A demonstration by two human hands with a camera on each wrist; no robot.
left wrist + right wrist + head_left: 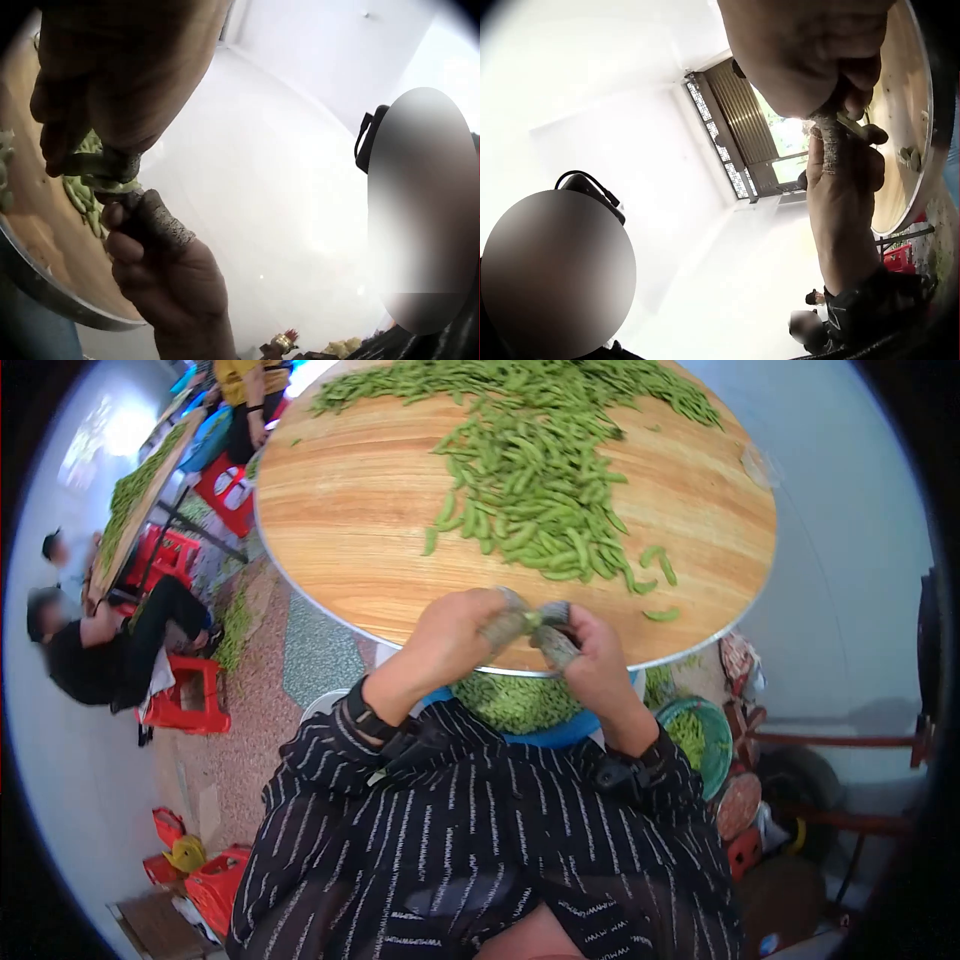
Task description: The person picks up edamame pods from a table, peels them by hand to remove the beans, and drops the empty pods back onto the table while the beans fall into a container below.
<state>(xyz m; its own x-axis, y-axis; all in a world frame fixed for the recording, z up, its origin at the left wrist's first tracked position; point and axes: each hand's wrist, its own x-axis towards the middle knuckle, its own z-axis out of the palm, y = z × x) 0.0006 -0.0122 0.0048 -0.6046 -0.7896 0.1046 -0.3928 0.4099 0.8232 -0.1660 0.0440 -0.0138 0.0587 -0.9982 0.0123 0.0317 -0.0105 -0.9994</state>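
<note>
Over the near edge of a round wooden table (pixel 340 510), both hands meet at a green soybean pod (pixel 531 619). My left hand (pixel 455 632) pinches it between thumb and fingers; the left wrist view shows the pod (pixel 82 163) lying along those fingers. From the other side, my right hand (pixel 598 665) pinches the pod's end with thumb and forefinger. Grey, rough-textured wraps cover the thumb and forefinger of each hand. Just beyond the hands lies a large heap of soybean pods (pixel 530 480), with several loose pods (pixel 660 615) at its right.
Below the table edge, a blue basin (pixel 550 738) holds shelled green beans (pixel 515 700). A green basin (pixel 715 760) stands at the right. People sit at another pod-covered table (pixel 140 510) on the left, near red stools (pixel 190 695). A white wall rises at the right.
</note>
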